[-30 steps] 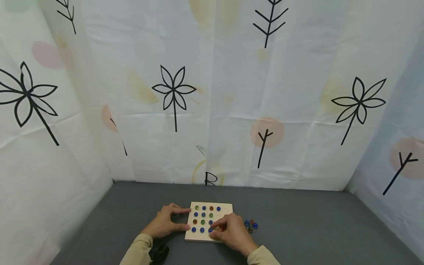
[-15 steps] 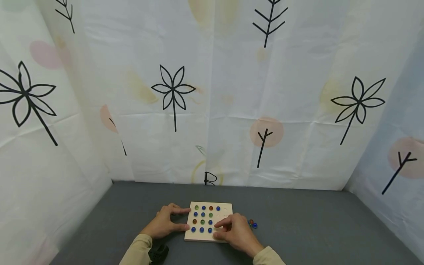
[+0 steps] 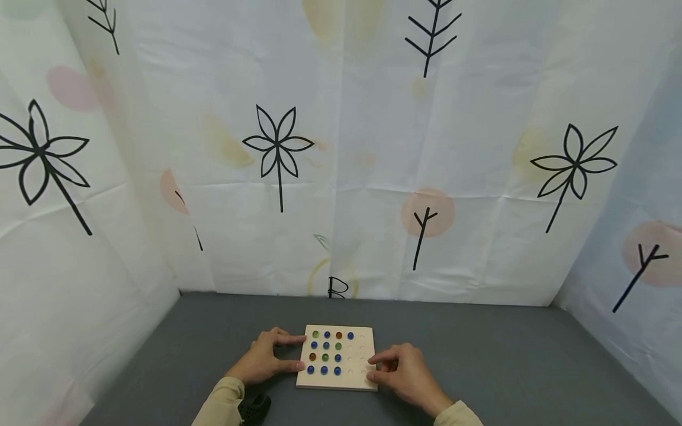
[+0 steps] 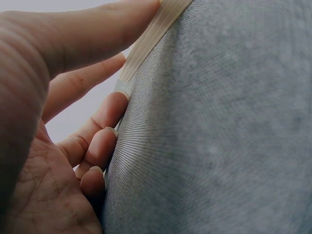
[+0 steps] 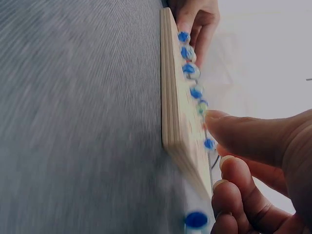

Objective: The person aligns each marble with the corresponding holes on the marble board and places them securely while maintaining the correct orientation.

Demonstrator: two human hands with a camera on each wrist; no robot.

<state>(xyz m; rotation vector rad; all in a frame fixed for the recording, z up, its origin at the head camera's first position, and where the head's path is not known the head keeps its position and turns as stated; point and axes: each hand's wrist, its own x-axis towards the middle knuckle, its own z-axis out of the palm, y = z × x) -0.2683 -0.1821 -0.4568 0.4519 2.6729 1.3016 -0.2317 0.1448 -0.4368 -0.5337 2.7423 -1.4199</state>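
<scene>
A pale wooden board [image 3: 343, 382] with rows of round dimples lies on the grey table. Glass marbles fill its left part; most are blue, such as the near-row marble [image 3: 337, 371], with some green and reddish-brown. My left hand [image 3: 263, 357] touches the board's left edge with extended thumb and index finger. Over the right edge is my right hand [image 3: 407, 373], thumb and index finger apart, nothing visible between them. The right wrist view shows a loose blue marble [image 5: 196, 219] on the table beyond the board, close to that hand.
A black object [image 3: 254, 408] sits below the left wrist. White patterned cloth [image 3: 341, 148] walls the table [image 3: 490, 355] at the back and both sides. The right columns of dimples [image 3: 356, 371] on the board hold no marbles.
My right hand has let go of the near-row blue marble and moved right to the board's edge, now hiding the loose marbles in the head view. The left hand stays put.
</scene>
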